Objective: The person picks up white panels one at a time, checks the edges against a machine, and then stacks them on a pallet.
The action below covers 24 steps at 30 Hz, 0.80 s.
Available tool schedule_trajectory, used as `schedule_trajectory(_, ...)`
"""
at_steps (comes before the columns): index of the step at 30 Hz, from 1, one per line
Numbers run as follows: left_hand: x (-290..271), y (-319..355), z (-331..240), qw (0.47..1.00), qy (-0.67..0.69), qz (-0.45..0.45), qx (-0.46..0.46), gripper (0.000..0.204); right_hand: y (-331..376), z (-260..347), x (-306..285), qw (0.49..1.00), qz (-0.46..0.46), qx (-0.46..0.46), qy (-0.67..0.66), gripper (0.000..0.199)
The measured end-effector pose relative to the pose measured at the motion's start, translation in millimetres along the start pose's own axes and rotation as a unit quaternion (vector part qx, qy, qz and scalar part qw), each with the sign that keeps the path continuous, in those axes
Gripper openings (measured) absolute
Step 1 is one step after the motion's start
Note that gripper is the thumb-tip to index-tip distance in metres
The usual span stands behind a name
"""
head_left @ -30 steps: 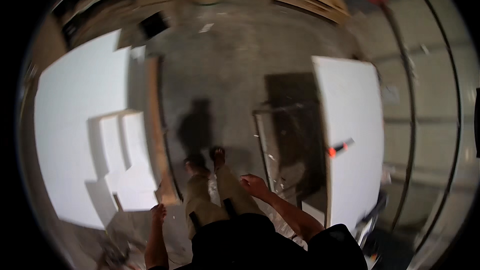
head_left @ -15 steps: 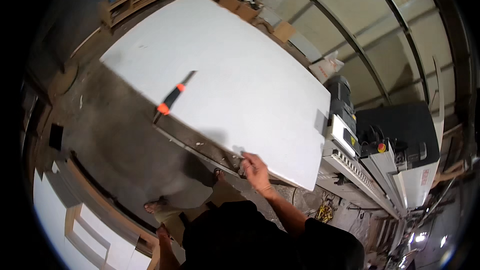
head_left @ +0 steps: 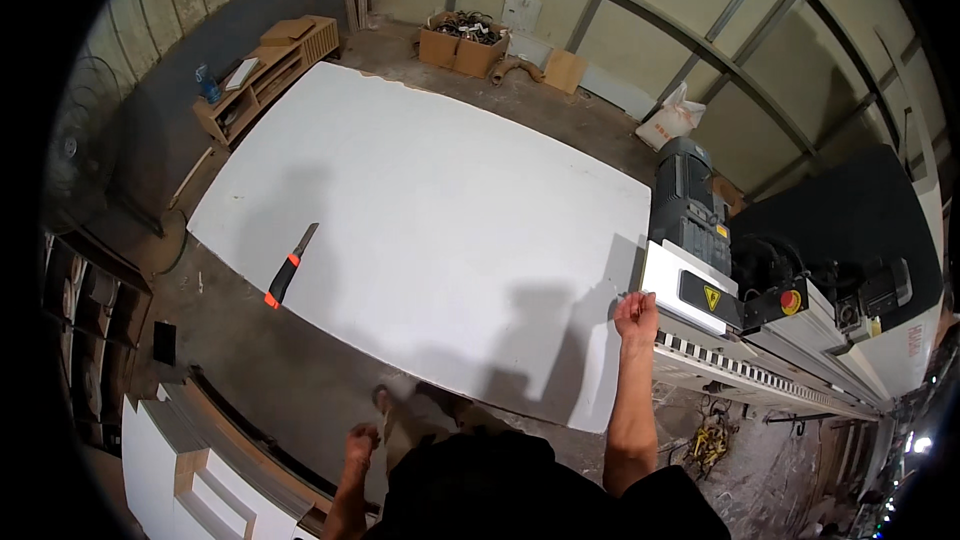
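Observation:
A large white board (head_left: 430, 230) lies flat in front of me. My right hand (head_left: 636, 315) is at its right edge, beside the white housing of a machine (head_left: 672, 285). The fingers there are bent and pinched together; what they hold, if anything, is too small to make out. Low by my leg hangs my left hand (head_left: 362, 443), loosely curled, with nothing seen in it. On the board's near left edge rests a knife-like hand tool (head_left: 290, 270) with a black and orange handle and a dark blade, out of reach of both hands.
A dark motor (head_left: 685, 190) and a red stop button (head_left: 790, 301) belong to the machine at right. White cabinet parts (head_left: 150, 470) stand at lower left. Beyond the board are a wooden cabinet (head_left: 265, 70), cardboard boxes (head_left: 465, 55) and a white sack (head_left: 672, 120).
My right hand has moved from the board's near edge rightward and away from me, to the machine. My left hand has risen slightly. The view has shifted; the tool stays on the board.

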<state>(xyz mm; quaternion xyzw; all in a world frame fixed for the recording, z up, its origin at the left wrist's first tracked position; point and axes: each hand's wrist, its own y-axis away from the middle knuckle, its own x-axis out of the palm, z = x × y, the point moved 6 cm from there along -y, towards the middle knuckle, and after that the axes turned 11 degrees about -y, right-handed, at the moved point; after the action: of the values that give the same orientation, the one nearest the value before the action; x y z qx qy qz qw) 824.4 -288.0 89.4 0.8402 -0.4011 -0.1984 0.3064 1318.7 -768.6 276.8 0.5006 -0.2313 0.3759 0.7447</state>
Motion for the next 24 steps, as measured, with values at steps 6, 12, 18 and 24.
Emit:
schedule_trajectory(6, 115.6, 30.2, -175.8, 0.942, -0.209, 0.198, 0.172, 0.031, -5.0, -8.2, 5.2, 0.997, 0.027, 0.041, -0.055, 0.037)
schedule_trajectory(12, 227.7, 63.9, -298.9, 0.853, -0.279, 0.32, 0.304, 0.031, 2.2, -17.4, -10.1, 0.996, 0.055, 0.071, 0.024, 0.031)
schedule_trajectory(18, 278.0, 41.9, -325.3, 0.871, -0.145, 0.336, 0.327, 0.04, 131.7, -139.5, -21.8, 0.953, 0.104, 0.093, 0.267, 0.024)
schedule_trajectory(24, 275.1, 35.5, -348.5, 0.937, 0.001, 0.321, 0.136, 0.033, 212.5, -230.4, -13.4, 0.934, 0.1, 0.238, 0.248, 0.018)
